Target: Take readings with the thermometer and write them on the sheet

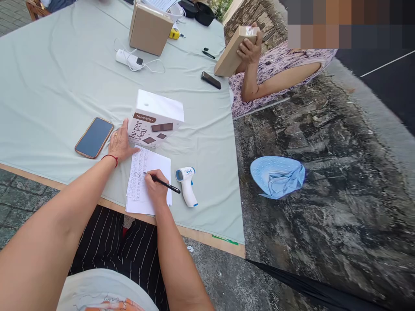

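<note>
A black pen (166, 183) sits in the closed fingers of my right hand (156, 186), its tip at the writing on a sheet of paper (147, 194). My left hand (120, 141) lies with fingers apart, its thumb at the top edge of the paper and its fingers beside a white "Super Meal" box (158, 108). Left of that hand a phone (94, 137) rests flat with a dark screen. To the right of the paper lies a white and blue infrared thermometer (186, 186).
A brown cardboard box (151, 30), a white cabled device (129, 59), a yellow tool (174, 33) and a dark oblong object (210, 80) are farther back on the covered table (48, 95). Another person holds a cardboard box (230, 54) at the right edge. A blue hat (277, 176) lies on the stone.
</note>
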A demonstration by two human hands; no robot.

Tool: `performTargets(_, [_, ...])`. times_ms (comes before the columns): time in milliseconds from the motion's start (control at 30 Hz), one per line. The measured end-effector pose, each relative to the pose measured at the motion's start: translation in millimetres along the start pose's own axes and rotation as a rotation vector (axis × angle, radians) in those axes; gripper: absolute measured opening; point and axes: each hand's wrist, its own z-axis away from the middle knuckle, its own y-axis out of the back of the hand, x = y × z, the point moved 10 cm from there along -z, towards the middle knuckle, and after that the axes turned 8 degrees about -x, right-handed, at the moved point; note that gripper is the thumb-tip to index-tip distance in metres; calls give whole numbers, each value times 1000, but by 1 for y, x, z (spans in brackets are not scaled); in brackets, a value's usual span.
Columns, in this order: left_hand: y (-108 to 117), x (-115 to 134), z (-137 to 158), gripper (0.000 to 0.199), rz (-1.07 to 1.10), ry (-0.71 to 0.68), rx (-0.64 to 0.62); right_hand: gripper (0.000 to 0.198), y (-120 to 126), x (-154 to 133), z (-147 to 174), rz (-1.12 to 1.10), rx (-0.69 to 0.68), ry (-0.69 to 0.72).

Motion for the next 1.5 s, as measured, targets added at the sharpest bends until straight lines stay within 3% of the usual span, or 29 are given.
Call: performTargets(1500, [3, 1, 2, 123, -11, 40, -8, 13, 8, 3, 0, -102, 80, -13])
